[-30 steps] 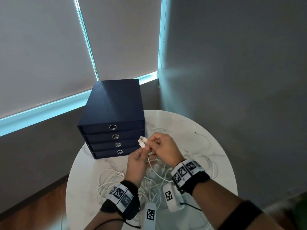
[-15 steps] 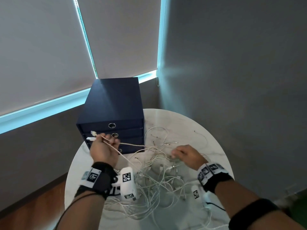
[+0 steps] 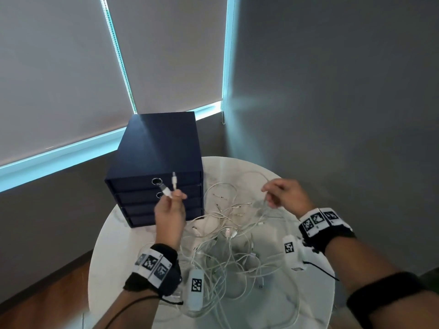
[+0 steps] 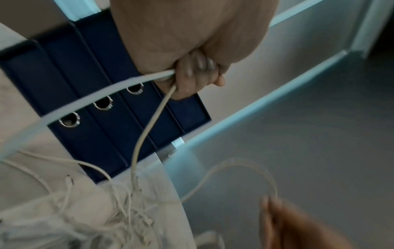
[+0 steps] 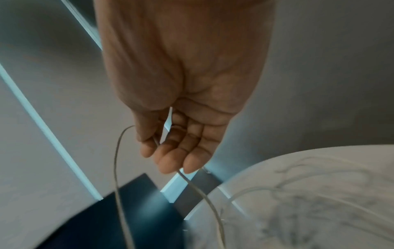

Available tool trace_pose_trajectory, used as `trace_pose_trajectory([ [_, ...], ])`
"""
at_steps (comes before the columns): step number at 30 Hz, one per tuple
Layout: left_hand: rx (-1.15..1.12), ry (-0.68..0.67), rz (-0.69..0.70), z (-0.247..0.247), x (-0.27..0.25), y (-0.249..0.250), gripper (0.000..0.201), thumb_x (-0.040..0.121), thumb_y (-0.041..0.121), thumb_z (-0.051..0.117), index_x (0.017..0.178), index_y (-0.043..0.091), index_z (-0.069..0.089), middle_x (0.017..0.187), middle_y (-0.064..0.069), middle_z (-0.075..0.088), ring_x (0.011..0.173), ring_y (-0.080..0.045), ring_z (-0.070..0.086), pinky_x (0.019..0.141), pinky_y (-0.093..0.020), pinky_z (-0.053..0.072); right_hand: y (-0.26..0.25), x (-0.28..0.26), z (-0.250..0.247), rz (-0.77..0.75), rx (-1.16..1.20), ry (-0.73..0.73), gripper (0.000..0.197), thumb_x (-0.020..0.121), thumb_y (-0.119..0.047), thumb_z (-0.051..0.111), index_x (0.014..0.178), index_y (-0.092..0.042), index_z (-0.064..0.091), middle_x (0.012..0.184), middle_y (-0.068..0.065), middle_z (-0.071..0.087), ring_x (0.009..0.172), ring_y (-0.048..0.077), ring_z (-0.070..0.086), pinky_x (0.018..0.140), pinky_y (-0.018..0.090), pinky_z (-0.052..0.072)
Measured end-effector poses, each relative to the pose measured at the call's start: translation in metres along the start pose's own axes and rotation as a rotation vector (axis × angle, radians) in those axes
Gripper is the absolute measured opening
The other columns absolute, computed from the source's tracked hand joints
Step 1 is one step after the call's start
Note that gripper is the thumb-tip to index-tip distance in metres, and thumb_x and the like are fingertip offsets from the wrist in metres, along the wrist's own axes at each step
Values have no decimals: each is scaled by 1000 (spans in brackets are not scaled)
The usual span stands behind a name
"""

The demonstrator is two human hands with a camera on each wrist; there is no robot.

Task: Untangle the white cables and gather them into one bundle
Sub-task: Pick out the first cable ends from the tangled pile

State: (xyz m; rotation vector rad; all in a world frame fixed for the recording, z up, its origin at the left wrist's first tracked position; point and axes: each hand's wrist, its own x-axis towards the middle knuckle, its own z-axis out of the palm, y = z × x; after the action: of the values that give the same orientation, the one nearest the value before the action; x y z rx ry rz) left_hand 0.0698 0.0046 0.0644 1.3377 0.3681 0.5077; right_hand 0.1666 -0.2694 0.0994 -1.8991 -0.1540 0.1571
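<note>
A tangle of white cables point(image 3: 228, 245) lies on the round white marble table point(image 3: 316, 312). My left hand point(image 3: 171, 210) is raised in front of the drawer box and grips two cable ends, their plugs point(image 3: 169, 186) sticking up above the fist; in the left wrist view the two strands point(image 4: 149, 118) run from the curled fingers point(image 4: 192, 79) down to the heap. My right hand point(image 3: 282, 193) is lifted over the table's far right and pinches a thin cable loop point(image 5: 119, 160) between thumb and fingers point(image 5: 170, 161), the strand hanging down to the pile.
A dark blue box of several drawers point(image 3: 156, 176) with ring pulls stands at the table's back left. Grey walls and drawn blinds close in behind. The wooden floor point(image 3: 47, 293) shows at lower left, beyond the table edge.
My left hand has swung rightward, back toward the middle, still holding the two plug ends. My right hand has risen off the pile, lifting a cable loop up and to the right.
</note>
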Motion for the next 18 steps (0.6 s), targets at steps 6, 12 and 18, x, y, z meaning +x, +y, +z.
trace_pose_trajectory([
  [6,157,-205,147,38,-19,3,21,102,18,52,96,15,72,57,15,59,49,3,48,53,-20,37,-70,-12,45,-124,122,-269,23,97,-11,55,80,-4,69,55,2,59,55,22,61,60,29,54],
  [12,182,-411,104,49,-33,9,22,101,13,54,97,13,75,86,-4,77,73,-34,52,60,-49,48,-114,-15,64,-270,339,-206,19,99,-9,52,90,-3,67,66,11,62,69,31,67,69,38,58],
  [18,87,-245,31,44,-20,13,20,100,12,55,93,4,72,77,-1,76,44,2,47,53,-28,37,-75,-16,77,-250,263,-115,19,92,-4,62,110,-3,65,79,9,62,61,24,61,54,31,51],
])
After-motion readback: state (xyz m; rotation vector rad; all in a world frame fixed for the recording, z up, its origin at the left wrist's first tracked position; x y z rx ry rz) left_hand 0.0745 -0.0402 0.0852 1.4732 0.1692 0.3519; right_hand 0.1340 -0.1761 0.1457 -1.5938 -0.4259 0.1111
